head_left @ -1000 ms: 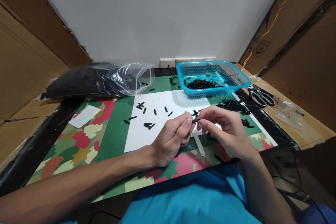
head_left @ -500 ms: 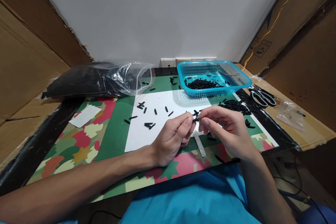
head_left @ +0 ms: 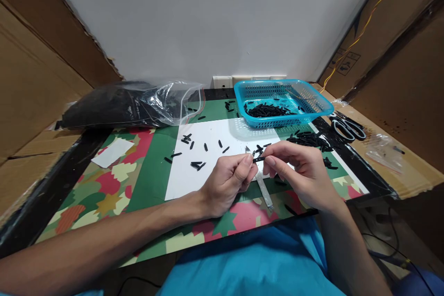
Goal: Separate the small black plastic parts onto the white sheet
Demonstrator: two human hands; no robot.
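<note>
Between my two hands is a small, slim black piece (head_left: 258, 159) with a pointed shape, its exact kind unclear. My left hand (head_left: 229, 180) is closed around its left end, thumb on top and fingers curled under. At the right end, the thumb and forefinger of my right hand (head_left: 298, 169) are pinched. Below the hands lies a silver craft knife (head_left: 264, 193), its blade tip pointing away from me, partly hidden by my left fingers. Several loose black pieces (head_left: 196, 165) are scattered on the white paper (head_left: 183, 180), and more lie just behind my fingertips.
A blue basket (head_left: 287, 119) holding many black pieces stands at the back right, with a heap of pieces (head_left: 308, 140) before it. Scissors (head_left: 347, 129) and a small plastic bag (head_left: 383, 151) lie right. A large zip bag (head_left: 132, 104) rests back left. Cardboard walls flank the table.
My right fingertips have shifted slightly, and more of the black piece shows between the hands. The knife's blade tip has come into view. My left hand has barely moved.
</note>
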